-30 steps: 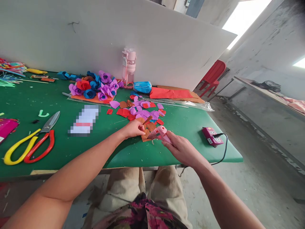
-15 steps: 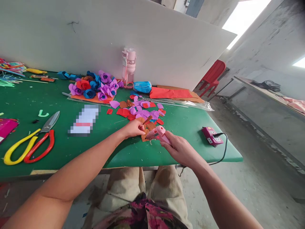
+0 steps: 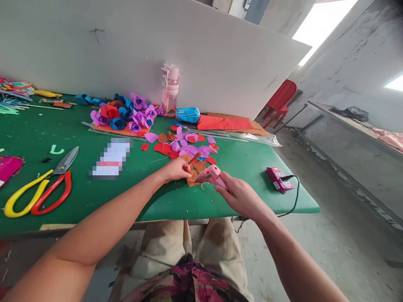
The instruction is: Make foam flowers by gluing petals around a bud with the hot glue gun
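Note:
My right hand (image 3: 239,195) is wrapped round the handle of a pink glue gun (image 3: 214,173). Its nozzle points left, toward my left hand (image 3: 174,170). The fingers of that hand are closed on a brown paper petal (image 3: 194,158), partly hidden by the fingers. Under and beside the nozzle lie more brown paper pieces (image 3: 199,166) on the green table (image 3: 252,167). Just beyond my hands spreads a loose pile of purple, red and brown petals (image 3: 189,150).
Finished paper flowers (image 3: 126,112) stand at the back, near a pink bottle (image 3: 171,88) and a blue pouch (image 3: 188,114). Large scissors (image 3: 63,167) lie at left beside a blurred-out rectangle (image 3: 111,159). A magenta power socket (image 3: 279,180) with a cord sits near the right edge.
My right hand has drawn the glue gun slightly to the right, away from the left fingers. The left hand stays nearly where it was.

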The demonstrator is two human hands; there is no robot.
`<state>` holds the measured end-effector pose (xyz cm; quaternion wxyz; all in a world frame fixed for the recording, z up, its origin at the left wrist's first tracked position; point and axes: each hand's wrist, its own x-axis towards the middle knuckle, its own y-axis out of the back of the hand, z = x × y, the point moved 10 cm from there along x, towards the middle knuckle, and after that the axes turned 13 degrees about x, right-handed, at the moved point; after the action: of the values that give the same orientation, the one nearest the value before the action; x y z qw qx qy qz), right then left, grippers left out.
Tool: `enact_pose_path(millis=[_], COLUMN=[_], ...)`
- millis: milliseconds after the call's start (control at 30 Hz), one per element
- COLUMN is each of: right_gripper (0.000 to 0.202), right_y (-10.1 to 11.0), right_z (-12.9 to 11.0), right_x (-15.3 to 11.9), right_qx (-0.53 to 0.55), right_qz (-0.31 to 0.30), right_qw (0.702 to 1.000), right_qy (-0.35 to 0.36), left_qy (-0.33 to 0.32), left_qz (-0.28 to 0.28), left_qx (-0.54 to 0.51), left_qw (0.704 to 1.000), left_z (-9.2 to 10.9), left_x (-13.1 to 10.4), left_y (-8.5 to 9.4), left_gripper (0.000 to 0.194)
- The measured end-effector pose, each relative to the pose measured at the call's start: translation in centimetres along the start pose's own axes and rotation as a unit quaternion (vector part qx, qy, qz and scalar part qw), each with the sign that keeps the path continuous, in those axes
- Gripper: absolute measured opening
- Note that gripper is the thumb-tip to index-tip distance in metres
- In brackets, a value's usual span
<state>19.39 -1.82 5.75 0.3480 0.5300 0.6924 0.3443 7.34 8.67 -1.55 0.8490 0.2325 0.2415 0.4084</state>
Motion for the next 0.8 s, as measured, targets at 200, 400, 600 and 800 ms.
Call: enact_pose_path(millis=[200, 400, 600, 800], right_gripper=[0.017, 0.018, 0.016, 0.017], right_y=[0.8, 0.2, -0.4, 0.3], right_z=[0.5, -0.6, -0.7, 0.6], right_x=[-0.4, -0.1, 0.2, 0.1], right_qx=[0.000, 0.038, 0.021, 0.007], right_qz=[0.016, 0.010, -0.003, 0.009], right_qw=[1.000, 0.999, 1.000, 1.000], right_qy=[-0.017, 0.016, 0.012, -0.009], left_qy=[0.006, -0.002, -0.011, 0.001], left_qz=[0.002, 0.000, -0.007, -0.004], left_qx=[-0.005, -0.006, -0.003, -0.001], left_qw=[1.000, 1.000, 1.000, 1.000], left_z=[0.0, 0.0, 0.1, 0.1], left_x=[0.0, 0.0, 0.1, -0.1], left_y=[0.0, -0.1, -0.2, -0.1], left_gripper=[0.014, 0.013, 0.014, 0.014])
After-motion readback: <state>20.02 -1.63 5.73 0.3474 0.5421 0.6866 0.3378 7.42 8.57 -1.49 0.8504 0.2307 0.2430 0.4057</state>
